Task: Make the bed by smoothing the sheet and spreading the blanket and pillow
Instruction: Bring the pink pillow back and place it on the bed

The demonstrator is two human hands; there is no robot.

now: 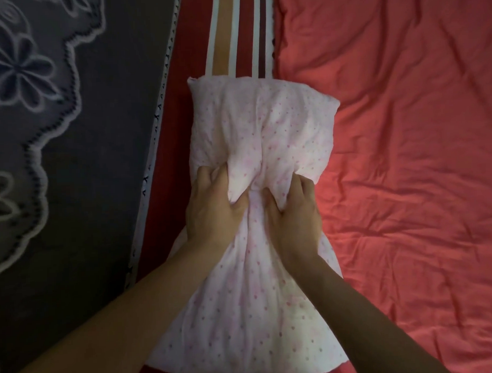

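One wide cover, right: red sheet (404, 130), creased all over; by our reading the smoothing is not finished.
Left side: dark flowered cloth (41, 115), lying flat and running off the frame.
Middle strip: striped band (241, 33) in maroon, white and tan, between the other two; we cannot tell whether it is the blanket.
Centre: pillow (267, 121), white with pink dots, lying lengthwise along the striped band, its right edge over the red sheet. It is squeezed to a narrow waist at mid-length.
Risk, filling: we judge that with so tight a squeeze the stuffing may bunch toward both ends and leave the pillow lumpy.
Risk, sheet: we judge that dragging the pillow sideways while it is pressed down would rake fresh creases into the red sheet.
Grip, left: left hand (212, 207) clutches a fold of pillow cloth at the waist.
Grip, right: right hand (294, 215) clutches the matching fold just beside it.
Detail: fingers (211, 177) of both hands are curled tight into the cloth, thumbs dug in toward the middle, nearly meeting; none are spread.
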